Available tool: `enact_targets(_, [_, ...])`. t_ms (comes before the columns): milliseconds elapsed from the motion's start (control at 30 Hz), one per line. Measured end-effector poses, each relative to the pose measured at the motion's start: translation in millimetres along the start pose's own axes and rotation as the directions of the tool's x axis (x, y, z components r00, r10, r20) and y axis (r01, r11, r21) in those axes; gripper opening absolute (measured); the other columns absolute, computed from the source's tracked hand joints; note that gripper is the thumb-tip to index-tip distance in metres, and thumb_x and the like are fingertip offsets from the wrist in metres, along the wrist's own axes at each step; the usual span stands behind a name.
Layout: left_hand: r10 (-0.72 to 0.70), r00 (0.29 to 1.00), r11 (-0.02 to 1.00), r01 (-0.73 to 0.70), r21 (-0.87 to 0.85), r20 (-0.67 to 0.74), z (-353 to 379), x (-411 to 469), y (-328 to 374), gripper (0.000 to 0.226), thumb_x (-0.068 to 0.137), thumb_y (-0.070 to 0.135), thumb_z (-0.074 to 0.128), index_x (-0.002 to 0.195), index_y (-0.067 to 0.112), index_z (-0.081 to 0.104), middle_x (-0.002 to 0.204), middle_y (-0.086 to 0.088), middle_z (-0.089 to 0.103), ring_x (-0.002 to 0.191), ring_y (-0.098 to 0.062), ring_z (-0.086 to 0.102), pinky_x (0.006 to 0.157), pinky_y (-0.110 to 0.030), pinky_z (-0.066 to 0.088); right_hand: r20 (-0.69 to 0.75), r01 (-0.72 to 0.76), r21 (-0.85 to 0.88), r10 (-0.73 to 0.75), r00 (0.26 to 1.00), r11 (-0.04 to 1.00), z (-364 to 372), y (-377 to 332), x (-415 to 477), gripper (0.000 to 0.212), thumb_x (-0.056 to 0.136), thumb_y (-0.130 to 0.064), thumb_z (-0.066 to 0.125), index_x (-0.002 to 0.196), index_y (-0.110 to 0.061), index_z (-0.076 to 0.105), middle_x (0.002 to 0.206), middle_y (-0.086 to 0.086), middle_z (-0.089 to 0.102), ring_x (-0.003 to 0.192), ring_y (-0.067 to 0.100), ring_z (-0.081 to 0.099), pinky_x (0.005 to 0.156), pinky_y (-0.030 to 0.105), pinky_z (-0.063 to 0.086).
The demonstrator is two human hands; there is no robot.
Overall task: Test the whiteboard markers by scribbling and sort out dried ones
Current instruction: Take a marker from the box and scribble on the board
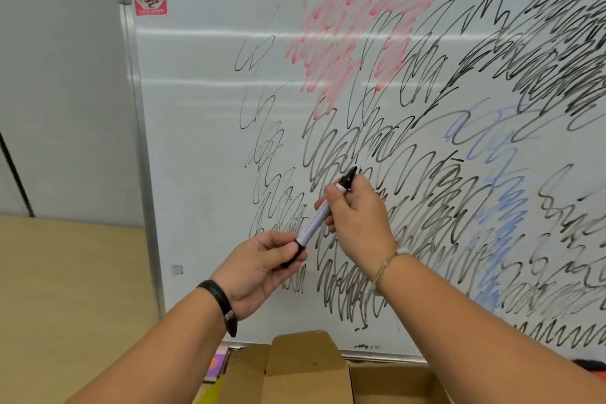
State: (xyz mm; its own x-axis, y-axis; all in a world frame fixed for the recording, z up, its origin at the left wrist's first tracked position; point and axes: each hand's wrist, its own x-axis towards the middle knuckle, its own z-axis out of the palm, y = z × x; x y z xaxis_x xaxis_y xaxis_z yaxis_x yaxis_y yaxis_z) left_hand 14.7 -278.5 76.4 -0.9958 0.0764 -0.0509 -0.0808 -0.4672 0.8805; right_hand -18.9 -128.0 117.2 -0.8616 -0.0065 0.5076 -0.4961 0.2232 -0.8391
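Two-handed hold on marker (313, 223), slanted, just in front of whiteboard (196, 108), over its lower-middle scribbles. Left hand (262, 267) pinching lower black end, fingers curled tight. Right hand (357, 216) wrapped round upper barrel. Probably pulling a cap before scribbling; cannot tell if capped. Cardboard box (305, 367) below whiteboard, likely for sorting.

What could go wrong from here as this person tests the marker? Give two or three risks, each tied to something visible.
Black scribbles crowd the whiteboard around the marker, so a faint new line might go unnoticed. The right hand grips near the marker's black upper end; ink may smear its fingers. The left hand pinches the lower end above cardboard boxes; a dropped piece could land unsorted.
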Motion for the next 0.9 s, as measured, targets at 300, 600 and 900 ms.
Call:
enact_targets(300, [0.015, 0.999, 1.0, -0.016, 0.016, 0.052, -5.2, -3.0, -6.3, 0.03, 0.066, 0.002, 0.065, 0.095, 0.002, 0.059, 0.083, -0.015, 0.068, 0.077, -0.023, 0.07, 0.061, -0.028, 0.058, 0.038, -0.041, -0.002, 0.041, 0.998, 0.999, 14.7, 3.7, 0.9, 0.013, 0.091, -0.032, 0.058, 0.088, -0.022, 0.05, 0.082, 0.022, 0.067, 0.064, 0.032, 0.057, 0.068, 0.054, 0.052])
enact_targets(600, [0.792, 0.586, 0.376, -0.247, 0.893, -0.171, -40.0, 11.0, 58.5, 0.035, 0.085, 0.056, 0.058, 0.102, 0.026, 0.061, 0.11, 0.007, 0.059, 0.098, -0.018, 0.055, 0.078, -0.028, 0.044, 0.069, -0.115, 0.252, 0.101, 0.992, 0.961, 16.3, -7.7, 10.2, 0.013, 0.097, -0.02, 0.051, 0.091, -0.026, 0.06, 0.065, 0.019, 0.058, 0.055, 0.02, 0.051, 0.048, 0.026, 0.041])
enact_targets(900, [0.879, 0.444, -0.254, 0.131, 0.958, 0.172, -111.9, 63.0, 139.9, 0.081, 0.081, 0.071, 0.016, 0.151, 0.031, 0.006, 0.159, -0.012, -0.005, 0.145, -0.032, -0.008, 0.114, -0.049, -0.009, 0.486, -0.282, 0.366, 0.076, 0.871, 0.887, 62.5, -14.6, 15.9, 0.027, 0.087, -0.007, 0.062, 0.109, -0.007, 0.048, 0.085, 0.019, 0.069, 0.073, 0.021, 0.063, 0.067, 0.032, 0.052])
